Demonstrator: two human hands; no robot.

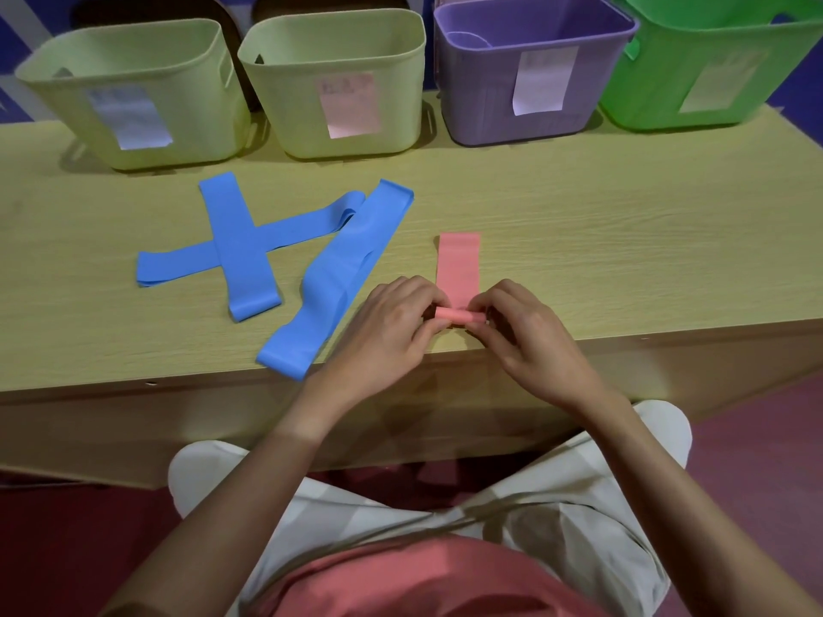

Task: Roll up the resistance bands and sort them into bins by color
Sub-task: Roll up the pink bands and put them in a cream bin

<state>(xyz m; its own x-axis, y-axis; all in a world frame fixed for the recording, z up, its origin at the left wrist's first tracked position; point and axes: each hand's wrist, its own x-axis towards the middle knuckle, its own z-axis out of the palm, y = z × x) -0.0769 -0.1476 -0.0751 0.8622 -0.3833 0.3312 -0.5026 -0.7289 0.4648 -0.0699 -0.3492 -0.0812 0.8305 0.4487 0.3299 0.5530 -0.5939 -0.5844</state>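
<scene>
A pink resistance band (458, 264) lies flat on the table, its near end wound into a small roll. My left hand (392, 331) pinches the left end of that roll and my right hand (525, 336) pinches the right end, close to the table's front edge. Three blue bands lie to the left: two crossed, one upright (240, 247) over one slanted (289, 236), and a long one (343, 278) running diagonally to the front edge. Along the back stand two yellow-green bins (133, 126) (338, 126), a purple bin (490, 113) and a green bin (668, 95), each with a paper label.
The wooden table (579, 224) has bare surface to the right of the pink band. Something pale purple lies inside the purple bin. My knees sit under the front edge, over a dark red floor.
</scene>
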